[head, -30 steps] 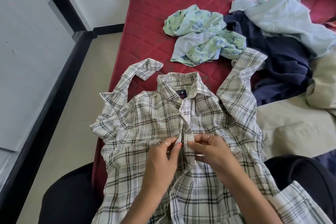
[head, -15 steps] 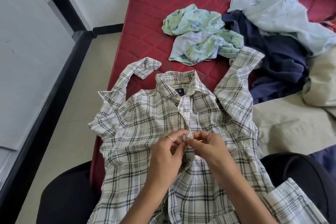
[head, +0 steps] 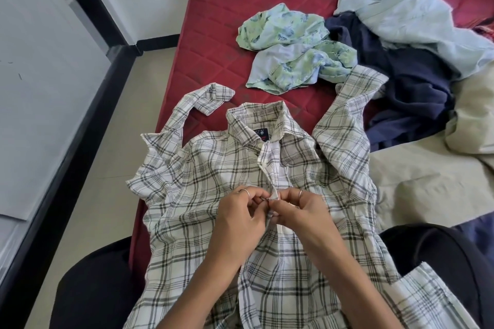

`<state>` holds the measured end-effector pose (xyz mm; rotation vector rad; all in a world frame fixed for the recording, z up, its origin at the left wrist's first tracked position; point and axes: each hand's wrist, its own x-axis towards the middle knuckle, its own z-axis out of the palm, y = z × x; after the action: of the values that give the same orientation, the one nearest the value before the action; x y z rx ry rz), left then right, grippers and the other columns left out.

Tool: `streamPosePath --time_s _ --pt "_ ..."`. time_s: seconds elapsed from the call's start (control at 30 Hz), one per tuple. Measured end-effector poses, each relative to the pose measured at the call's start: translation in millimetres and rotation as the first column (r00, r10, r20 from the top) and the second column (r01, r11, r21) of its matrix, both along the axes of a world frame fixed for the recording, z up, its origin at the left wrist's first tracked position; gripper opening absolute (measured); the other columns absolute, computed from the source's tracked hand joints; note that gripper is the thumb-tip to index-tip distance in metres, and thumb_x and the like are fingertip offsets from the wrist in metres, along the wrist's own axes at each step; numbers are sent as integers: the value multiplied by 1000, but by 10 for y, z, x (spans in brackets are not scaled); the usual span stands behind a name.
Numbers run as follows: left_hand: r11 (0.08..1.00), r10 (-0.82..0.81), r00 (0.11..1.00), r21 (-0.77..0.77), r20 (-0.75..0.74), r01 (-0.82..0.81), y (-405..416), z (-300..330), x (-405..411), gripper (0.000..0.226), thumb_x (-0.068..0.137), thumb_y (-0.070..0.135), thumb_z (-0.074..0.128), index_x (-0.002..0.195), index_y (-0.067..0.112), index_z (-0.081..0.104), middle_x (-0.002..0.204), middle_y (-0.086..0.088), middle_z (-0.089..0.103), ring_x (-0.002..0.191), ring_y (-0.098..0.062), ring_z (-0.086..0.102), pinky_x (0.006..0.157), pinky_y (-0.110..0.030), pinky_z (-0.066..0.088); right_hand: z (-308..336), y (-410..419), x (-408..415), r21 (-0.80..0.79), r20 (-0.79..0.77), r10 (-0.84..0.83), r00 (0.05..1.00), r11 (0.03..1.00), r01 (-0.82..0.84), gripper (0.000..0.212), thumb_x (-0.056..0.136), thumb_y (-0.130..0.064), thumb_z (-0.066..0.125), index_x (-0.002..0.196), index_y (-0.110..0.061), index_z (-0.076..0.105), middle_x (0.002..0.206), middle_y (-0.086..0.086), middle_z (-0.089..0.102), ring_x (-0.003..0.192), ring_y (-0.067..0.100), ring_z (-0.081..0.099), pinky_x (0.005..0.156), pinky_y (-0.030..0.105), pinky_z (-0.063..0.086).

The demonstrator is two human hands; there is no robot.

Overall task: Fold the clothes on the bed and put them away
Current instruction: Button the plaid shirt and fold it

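From the head camera, the checked shirt (head: 213,181) lies flat on its back at the near edge of the red bed (head: 213,43), with its bottom part hanging down over the person's lap. It is not folded yet. The left hand (head: 238,219) and the right hand (head: 302,214) meet at the middle strip of the shirt, below the collar (head: 256,120). Each one pinches the edge of the cloth between thumb and curled fingers — it looks like a button is being done up. So the job looks like it has only just begun.

Past the shirt's collar sits a green flowery top (head: 291,48) in a crumpled heap. To the right of that are a dark blue garment (head: 406,67) and a pale blue shirt (head: 417,16), both bunched up. All three look like they still need folding, and nothing looks put away.

The checked shirt is thin, soft cloth with grey lines on white, a bit wrinkly. Its two sleeves (head: 344,115) stick up beside the collar. The bed top is puffy with stitched squares. A cream sheet (head: 417,181) lies right of the shirt, smooth and floppy.
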<state>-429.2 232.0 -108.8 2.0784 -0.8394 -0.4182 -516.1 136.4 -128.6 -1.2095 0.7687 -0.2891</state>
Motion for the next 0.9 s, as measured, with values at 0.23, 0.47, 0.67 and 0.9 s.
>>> streamPosePath --time_s 0.23,0.47,0.67,0.9 --pt "998 -16 999 54 39 14 -48 30 -17 15 89 6 63 101 13 69 92 5 62 75 1 59 65 -6 48 31 13 0 -312 -153 25 988 947 -73 3 85 -15 64 83 -12 65 76 8 72 59 12 64 55 27 51" --pt "992 128 984 8 -124 -128 32 7 -52 31 89 -1 61 100 27 55 85 9 62 78 14 57 62 -4 45 58 125 15 -454 -155 -18 988 889 -55 12 90 -17 65 83 -25 60 79 -3 68 73 5 65 64 23 56" --pt "981 175 968 -51 -179 -187 75 -11 -49 31 87 -1 65 87 28 54 87 6 64 81 6 60 65 -5 46 56 178 37 -540 -168 -51 984 840 -49 10 89 -17 68 87 -23 60 78 -10 63 75 -1 63 64 17 54" --pt "970 185 964 -123 -193 -211 45 -23 -55 23 84 -1 69 82 19 57 84 6 68 82 5 63 66 -5 46 16 183 22 -471 -103 -126 987 880 64 9 87 -19 70 94 -16 66 80 -9 67 76 -5 63 60 9 47"
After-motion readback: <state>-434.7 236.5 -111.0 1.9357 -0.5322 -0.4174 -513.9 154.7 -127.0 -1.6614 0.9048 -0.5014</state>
